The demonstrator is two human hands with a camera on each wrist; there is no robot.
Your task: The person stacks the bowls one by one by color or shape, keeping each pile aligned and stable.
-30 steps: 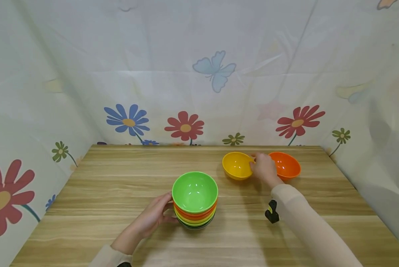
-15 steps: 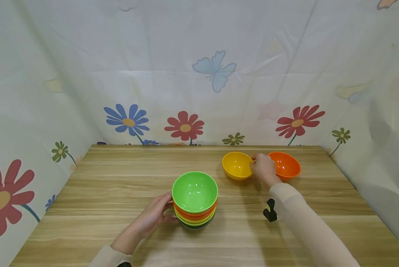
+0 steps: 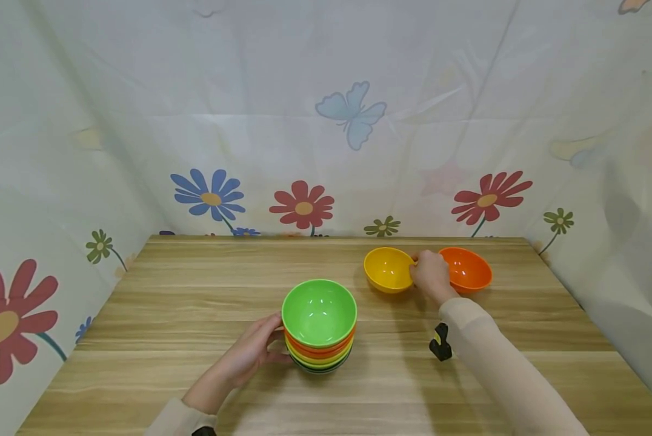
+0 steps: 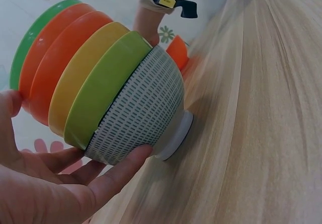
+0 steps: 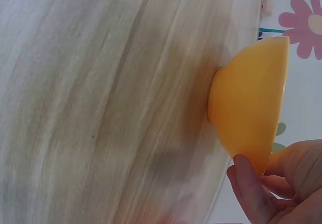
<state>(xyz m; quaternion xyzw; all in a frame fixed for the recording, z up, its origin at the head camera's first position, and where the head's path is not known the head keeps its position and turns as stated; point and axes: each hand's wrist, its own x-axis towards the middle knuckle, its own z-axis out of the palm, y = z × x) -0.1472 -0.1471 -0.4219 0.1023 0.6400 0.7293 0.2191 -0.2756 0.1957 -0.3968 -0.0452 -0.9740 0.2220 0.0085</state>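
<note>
A stack of bowls (image 3: 319,327) stands on the wooden table, a bright green bowl on top. Below it, the left wrist view shows orange, yellow and lime bowls, with a white bowl patterned in green dashes (image 4: 143,103) at the bottom. My left hand (image 3: 252,351) holds the stack from its left side, fingers spread along the bowls. Farther back, my right hand (image 3: 432,275) pinches the right edge of a yellow bowl (image 5: 251,93), thumb and fingers at its rim. That bowl is upright, its foot on the tabletop.
An orange bowl (image 3: 470,270) sits right of my right hand, partly hidden by it. The wooden table (image 3: 195,284) meets a flower-printed curtain (image 3: 282,139) at the back and sides.
Almost nothing differs. My right forearm has shifted very slightly left, and both hands keep their places at the stack and the yellow bowl.
</note>
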